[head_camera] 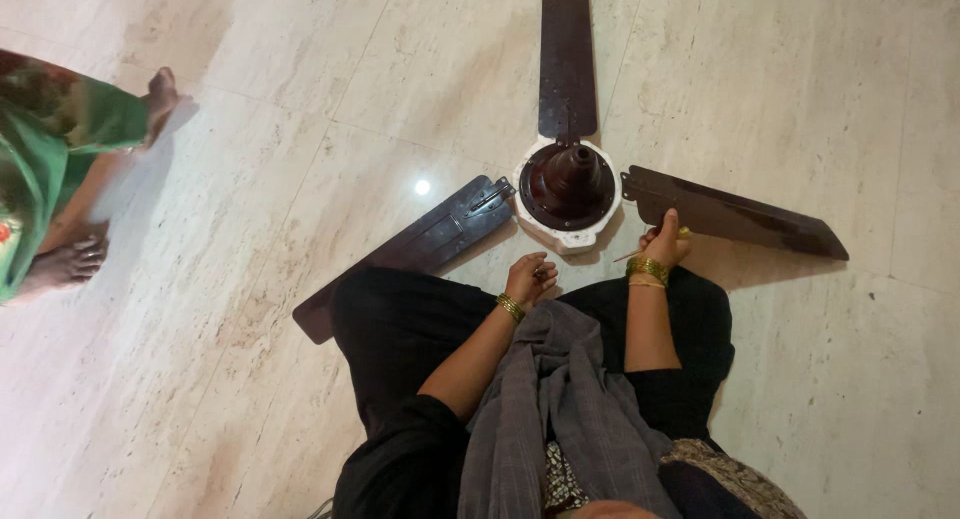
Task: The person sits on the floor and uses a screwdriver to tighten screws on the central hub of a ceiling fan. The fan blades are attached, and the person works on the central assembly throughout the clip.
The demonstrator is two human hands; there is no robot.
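A dark brown ceiling fan lies on the pale stone floor in front of my knees. Its round motor hub (pixel 567 184) has a white rim. One blade (pixel 566 54) points away from me and looks attached. A second blade (pixel 730 214) lies to the right and a third (pixel 410 251) to the left, both close to the hub. My right hand (pixel 663 244) rests by the right blade's inner end and is closed on a thin tool with a yellow handle (pixel 683 233). My left hand (pixel 530 277) hovers near the hub's rim with fingers curled around something small.
Another person in green clothing (pixel 45 149) sits at the far left, with a hand (pixel 70 264) and a foot (pixel 160 94) on the floor. My black-clad legs (pixel 400 329) and a grey scarf (pixel 560 409) fill the lower middle.
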